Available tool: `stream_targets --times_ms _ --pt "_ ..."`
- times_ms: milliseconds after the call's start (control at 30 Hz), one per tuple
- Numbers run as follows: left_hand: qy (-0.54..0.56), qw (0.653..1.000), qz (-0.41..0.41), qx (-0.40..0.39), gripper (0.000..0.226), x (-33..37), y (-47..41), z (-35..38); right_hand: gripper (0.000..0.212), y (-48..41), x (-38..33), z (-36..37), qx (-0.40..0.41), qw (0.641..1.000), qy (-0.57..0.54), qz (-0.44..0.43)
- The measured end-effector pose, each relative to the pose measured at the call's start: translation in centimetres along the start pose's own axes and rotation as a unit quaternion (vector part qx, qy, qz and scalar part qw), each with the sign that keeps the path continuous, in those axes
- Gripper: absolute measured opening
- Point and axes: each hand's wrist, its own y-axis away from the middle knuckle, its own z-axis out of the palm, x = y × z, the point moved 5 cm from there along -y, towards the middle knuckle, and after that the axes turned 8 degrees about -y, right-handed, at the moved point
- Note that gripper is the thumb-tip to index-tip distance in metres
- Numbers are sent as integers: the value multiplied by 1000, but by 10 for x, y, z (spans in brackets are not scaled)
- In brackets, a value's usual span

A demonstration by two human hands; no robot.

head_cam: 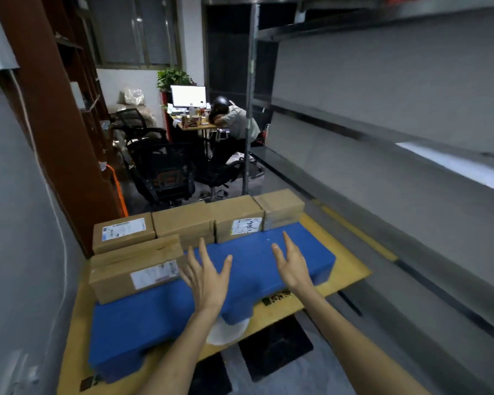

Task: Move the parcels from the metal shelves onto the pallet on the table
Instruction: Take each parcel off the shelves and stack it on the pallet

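Blue pallet point(254, 266) on yellow table point(345, 269); cardboard parcels point(183, 220) lined along its far edge and left end. Left hand point(208, 277), right hand point(293, 266) hover over bare pallet top, fingers spread, holding nothing. Likely between loads: next move calls for turn right to metal shelves point(382, 132), two-handed grasp on another parcel.

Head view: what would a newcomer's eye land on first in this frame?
The bright blue pallet on the yellow table fills the lower middle, with the left hand and right hand spread open and empty over it. Brown cardboard parcels line its far edge and left end. In the background, a person is slumped over a desk beside a lit monitor.
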Motion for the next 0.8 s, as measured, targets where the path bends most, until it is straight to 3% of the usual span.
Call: stream_targets --times_ms 200,433,800 --pt "15 986 137 -95 84 130 104 34 64 83 23 -164 111 988 103 0" --pt "44 944 275 -179 84 266 246 60 65 220 64 -332 231 956 162 80" --pt "85 823 463 -318 80 418 476 94 64 443 132 -496 399 877 156 218"
